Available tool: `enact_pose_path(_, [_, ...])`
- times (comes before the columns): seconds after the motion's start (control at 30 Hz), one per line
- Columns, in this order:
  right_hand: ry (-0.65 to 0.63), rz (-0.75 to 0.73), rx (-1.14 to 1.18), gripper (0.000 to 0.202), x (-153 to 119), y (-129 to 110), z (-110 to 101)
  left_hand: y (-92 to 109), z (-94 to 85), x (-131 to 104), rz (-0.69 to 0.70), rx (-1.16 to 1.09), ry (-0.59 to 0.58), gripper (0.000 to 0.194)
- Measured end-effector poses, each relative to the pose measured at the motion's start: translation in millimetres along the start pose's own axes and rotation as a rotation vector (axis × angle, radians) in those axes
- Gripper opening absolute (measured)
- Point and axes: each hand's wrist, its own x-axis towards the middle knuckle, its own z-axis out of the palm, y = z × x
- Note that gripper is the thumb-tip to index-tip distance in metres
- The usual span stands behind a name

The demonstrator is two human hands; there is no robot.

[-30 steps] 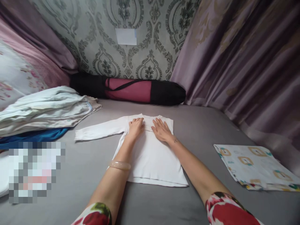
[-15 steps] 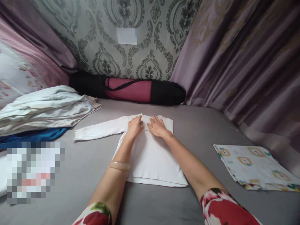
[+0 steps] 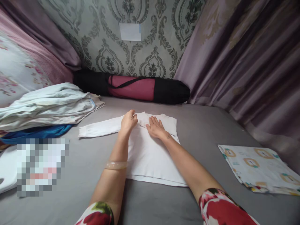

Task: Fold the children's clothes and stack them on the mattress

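A white long-sleeved shirt [image 3: 150, 162] lies on the grey sheet, its left sleeve stretched out to the side and no sleeve extending at the right. My left hand [image 3: 129, 120] is at the shoulder where that sleeve begins, fingers curled together; whether cloth is between them is hidden. Flat on the upper chest, just below the neckline, rests my right hand [image 3: 155, 127] with its fingers extended.
A folded patterned cloth [image 3: 260, 168] lies at the right. Piled pale clothes [image 3: 47, 106] and a blue garment [image 3: 39, 133] are at the left, above a blurred item [image 3: 42, 168]. A black and pink roll bag [image 3: 131, 88] lies along the wall.
My left hand has shifted left from the chest to the shoulder, and its fingers have curled. My right hand stays flat on the shirt. The view has shifted slightly.
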Motion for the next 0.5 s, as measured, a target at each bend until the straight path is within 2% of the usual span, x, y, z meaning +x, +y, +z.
enact_pose_path(0.13, [0.004, -0.010, -0.022, 0.063, 7.4, -25.3, -6.7, -2.0, -2.4, 1.0, -0.005, -0.008, 0.036, 0.035])
enact_pose_path(0.27, [0.059, -0.087, 0.012, 0.064, 13.8, -44.5, 3.8, -3.3, -1.9, 0.9, 0.001, -0.004, 0.029, 0.037])
enact_pose_path(0.4, [0.062, -0.099, 0.019, 0.065, 16.7, -45.7, 15.2, -3.8, -2.1, 0.9, -0.018, 0.008, 0.014, 0.038])
enact_pose_path(0.5, [0.026, -0.109, 0.014, 0.066, 19.1, -44.2, 12.0, -3.7, -2.8, 0.8, -0.036, 0.009, 0.009, 0.038])
